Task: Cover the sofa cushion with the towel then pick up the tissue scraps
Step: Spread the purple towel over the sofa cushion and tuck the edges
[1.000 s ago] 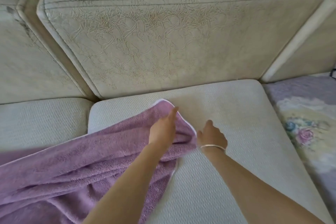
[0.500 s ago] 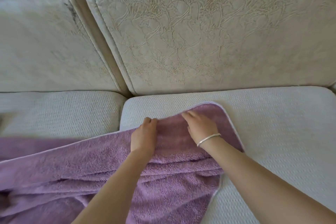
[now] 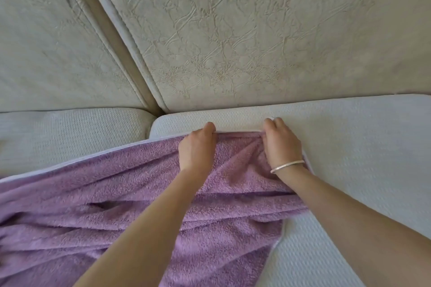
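**A:** Where is the towel [image 3: 130, 193] from where you stand?

**B:** The purple one lies rumpled in long folds over the left and near part of the sofa cushion [image 3: 349, 147]. It trails leftward onto the neighbouring seat cushion [image 3: 70, 133]. The right side of the sofa cushion shows uncovered.

**A:** And the hands?

**B:** Both are at the towel's far, white-trimmed edge, near the foot of the back cushion [image 3: 233, 42]. The left hand [image 3: 198, 147] has its fingers [image 3: 208, 127] curled over the hem, grasping it. The right hand [image 3: 282, 144], with a thin bracelet [image 3: 288, 166] on its wrist, grasps the same edge a little to the right.

**A:** Is the cloth flat between them?

**B:** No, it's bunched into creases there, and both forearms lie over the towel.
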The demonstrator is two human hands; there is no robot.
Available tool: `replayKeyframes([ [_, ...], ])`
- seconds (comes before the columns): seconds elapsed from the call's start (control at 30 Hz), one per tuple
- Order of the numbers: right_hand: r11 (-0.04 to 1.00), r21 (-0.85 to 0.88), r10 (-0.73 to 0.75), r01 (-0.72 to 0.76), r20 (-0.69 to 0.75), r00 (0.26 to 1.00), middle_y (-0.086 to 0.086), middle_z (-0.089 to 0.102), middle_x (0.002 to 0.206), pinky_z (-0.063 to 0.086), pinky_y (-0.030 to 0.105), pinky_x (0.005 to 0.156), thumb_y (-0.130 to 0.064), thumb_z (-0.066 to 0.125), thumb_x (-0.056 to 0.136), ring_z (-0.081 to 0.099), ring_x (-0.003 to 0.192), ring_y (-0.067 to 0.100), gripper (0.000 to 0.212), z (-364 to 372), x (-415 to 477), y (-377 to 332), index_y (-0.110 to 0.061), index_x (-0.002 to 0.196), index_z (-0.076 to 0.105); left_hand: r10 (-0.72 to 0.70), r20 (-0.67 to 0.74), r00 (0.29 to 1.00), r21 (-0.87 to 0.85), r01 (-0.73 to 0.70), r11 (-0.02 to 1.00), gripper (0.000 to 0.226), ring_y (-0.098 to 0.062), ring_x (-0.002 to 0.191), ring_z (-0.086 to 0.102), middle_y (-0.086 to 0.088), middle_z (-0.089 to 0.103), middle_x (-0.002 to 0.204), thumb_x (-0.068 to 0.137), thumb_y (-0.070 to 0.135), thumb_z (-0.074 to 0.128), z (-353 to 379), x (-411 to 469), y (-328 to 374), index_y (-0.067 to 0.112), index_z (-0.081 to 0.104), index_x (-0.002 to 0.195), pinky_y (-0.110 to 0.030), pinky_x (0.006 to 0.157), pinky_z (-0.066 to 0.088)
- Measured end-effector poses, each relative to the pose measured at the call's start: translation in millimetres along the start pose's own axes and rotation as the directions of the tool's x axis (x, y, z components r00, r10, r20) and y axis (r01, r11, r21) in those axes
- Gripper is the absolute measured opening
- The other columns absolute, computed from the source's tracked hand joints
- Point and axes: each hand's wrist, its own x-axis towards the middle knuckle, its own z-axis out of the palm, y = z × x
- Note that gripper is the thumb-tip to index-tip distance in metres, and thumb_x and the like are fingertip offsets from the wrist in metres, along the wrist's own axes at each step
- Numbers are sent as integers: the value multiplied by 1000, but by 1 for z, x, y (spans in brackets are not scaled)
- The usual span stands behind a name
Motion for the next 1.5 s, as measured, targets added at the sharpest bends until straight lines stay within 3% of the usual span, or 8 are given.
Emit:
replayKeyframes([
  [0.23,989,-42,138,-139,-27,990,14,52,115,40,35,63,-9,37,96,59,100,30,19,-53,17,78,-6,110,50,101,188,977,-157,-71,985,33,-33,100,60,-15,64,113,90,4,47,13,33,94,11,40,121,-40,72,45],
  [0.73,941,-203,241,-272,-166,956,19,54,109,41,38,60,-1,38,93,62,92,36,18,-121,33,225,-2,103,53,419,240,876,-201,-377,904,61,-34,109,54,-16,57,121,82,11,62,24,67,240,13,28,133,-39,80,43],
  [0.87,947,-136,272,-291,-139,952,20,51,115,39,38,59,-2,38,93,61,96,36,19,-106,35,228,-2,107,52,447,258,856,-102,-436,894,88,-24,138,24,-7,27,149,85,9,59,50,57,243,13,-4,146,-38,108,28],
  [0.97,968,34,251,-249,-51,967,14,41,133,45,39,67,-12,48,91,54,111,33,31,-77,27,208,-8,122,46,422,219,880,-50,-422,905,76,-21,143,11,-3,14,155,91,6,45,69,38,225,13,-6,146,-35,114,20],
  [1.07,988,90,132,-123,-100,986,12,40,141,49,41,86,-12,55,86,51,116,32,43,-56,5,188,-10,128,46,413,108,904,-108,-403,909,53,-24,133,33,-8,37,146,93,10,43,68,15,206,10,25,143,-35,108,28],
  [1.17,989,147,50,-13,-247,968,22,63,112,53,43,81,1,66,72,61,97,39,31,-46,-26,170,0,103,64,476,-69,877,-130,-481,867,32,-32,96,61,-13,65,110,87,18,45,57,-18,183,5,61,111,-39,82,50],
  [1.37,973,110,-180,205,-199,963,12,65,69,55,31,55,0,78,56,64,63,31,18,-31,-104,135,-6,67,66,553,67,831,-48,-550,833,38,-25,74,64,-7,67,85,79,43,47,46,-97,133,10,65,83,-28,68,39],
  [1.5,948,76,-303,309,-83,949,7,61,62,47,25,42,-11,55,64,63,56,24,8,-25,-141,120,-9,63,63,623,199,757,51,-642,765,42,-23,65,62,-3,65,75,70,49,45,47,-133,105,13,66,75,-29,64,35],
])
